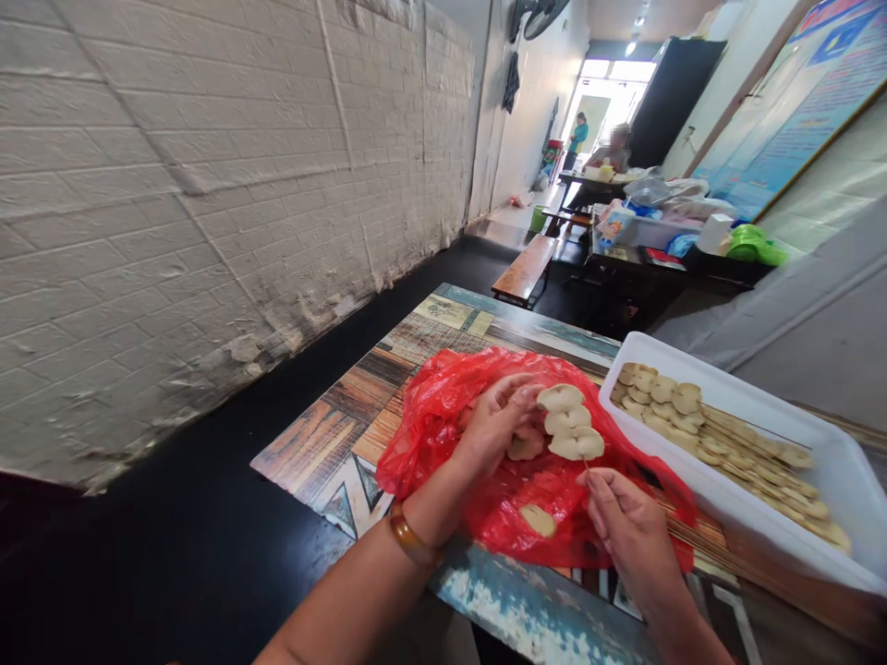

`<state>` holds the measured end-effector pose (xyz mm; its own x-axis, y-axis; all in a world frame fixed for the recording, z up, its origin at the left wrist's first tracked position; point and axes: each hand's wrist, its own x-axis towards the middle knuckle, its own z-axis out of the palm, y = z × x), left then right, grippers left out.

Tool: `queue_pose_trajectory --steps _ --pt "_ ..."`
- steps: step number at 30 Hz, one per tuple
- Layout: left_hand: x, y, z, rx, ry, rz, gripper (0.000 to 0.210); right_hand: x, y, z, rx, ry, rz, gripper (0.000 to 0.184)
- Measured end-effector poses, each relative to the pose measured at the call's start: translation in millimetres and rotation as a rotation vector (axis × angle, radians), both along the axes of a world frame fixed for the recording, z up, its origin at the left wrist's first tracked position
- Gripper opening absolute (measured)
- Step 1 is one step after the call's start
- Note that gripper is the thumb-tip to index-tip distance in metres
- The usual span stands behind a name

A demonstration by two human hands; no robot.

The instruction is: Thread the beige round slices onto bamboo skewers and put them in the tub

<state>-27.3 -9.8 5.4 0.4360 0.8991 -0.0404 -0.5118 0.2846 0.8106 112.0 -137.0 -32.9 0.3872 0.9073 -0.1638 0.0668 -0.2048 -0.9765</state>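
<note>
My right hand [630,522] pinches the lower end of a thin wooden skewer carrying several thin, pale round slices [572,423], bent and threaded one above another. At the upper slice's left edge, my left hand [500,416] has its thumb and fingers closed together; the fingertips are partly hidden. Both hands are over a crumpled red plastic bag [443,397] spread on the table. One loose pale slice [538,520] lies on the bag, and more slices [525,443] show beneath my left hand. I cannot tell exactly what food the slices are.
A white plastic tub [769,388] on the right holds rows of filled skewers [693,416]. Bare skewer sticks [735,552] lie beside it. Beyond the patterned table [333,420] stand a wooden bench [527,268] and a cluttered table. A brick-patterned wall [228,185] runs along the left; two people are far back.
</note>
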Motion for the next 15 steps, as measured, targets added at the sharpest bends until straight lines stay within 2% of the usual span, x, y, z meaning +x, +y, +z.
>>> queue_pose_trajectory --steps 4,8,12,15 --pt "-8.0 8.3 3.2 0.250 0.177 0.185 0.037 9.0 4.3 -0.8 0.030 0.074 -0.054 0.042" --pt "-12.0 13.8 -2.4 0.536 0.524 0.302 0.023 14.5 4.6 1.9 0.026 0.099 -0.042 0.040" --pt "-12.1 13.5 -6.5 0.945 0.960 0.220 0.019 17.1 3.7 5.6 0.022 0.073 -0.023 0.040" --pt "-12.1 12.1 -6.3 1.146 1.210 0.130 0.023 18.6 3.7 8.7 0.047 0.041 -0.011 0.042"
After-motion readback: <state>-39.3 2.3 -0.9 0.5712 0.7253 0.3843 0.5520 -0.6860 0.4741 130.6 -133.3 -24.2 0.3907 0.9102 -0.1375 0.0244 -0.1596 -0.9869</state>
